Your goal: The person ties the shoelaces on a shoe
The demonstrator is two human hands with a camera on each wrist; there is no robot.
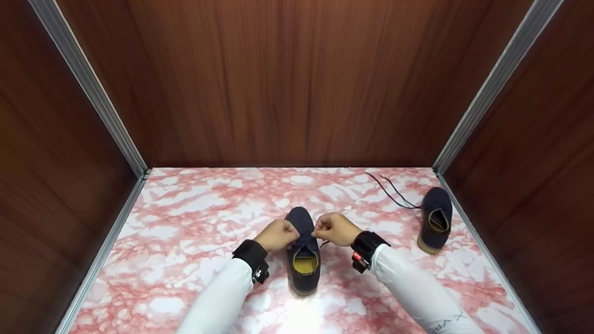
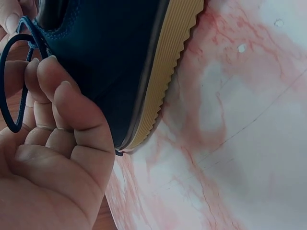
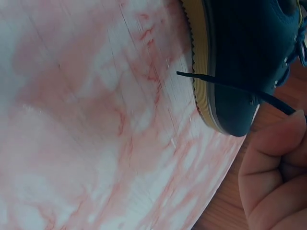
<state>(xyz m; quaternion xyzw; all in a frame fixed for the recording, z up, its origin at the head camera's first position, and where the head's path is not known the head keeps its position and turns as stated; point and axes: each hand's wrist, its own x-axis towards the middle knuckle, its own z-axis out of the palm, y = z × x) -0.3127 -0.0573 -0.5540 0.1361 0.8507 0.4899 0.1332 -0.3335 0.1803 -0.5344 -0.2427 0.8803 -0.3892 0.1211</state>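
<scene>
A dark navy lace-up shoe (image 1: 306, 282) with a tan ridged sole stands upright on the tabletop, toe pointing away from me. Over its laced front, my left hand (image 1: 277, 235) pinches a loop of dark shoelace (image 2: 16, 127) between thumb and fingers, its palm turned up beside the shoe in the left wrist view. On the shoe's right side, my right hand (image 1: 338, 229) grips another stretch of shoelace (image 3: 235, 85) between thumb and curled index finger. That lace's free tip juts out past the sole. The fingers partly hide the knot area.
A matching shoe (image 1: 435, 239) stands at the right near the side wall, its long loose laces (image 1: 392, 195) trailing left. Brown wood-look panels (image 1: 297, 83) enclose the red-and-white marbled tabletop (image 1: 185, 222) at back and sides, with metal corner strips (image 1: 492, 93).
</scene>
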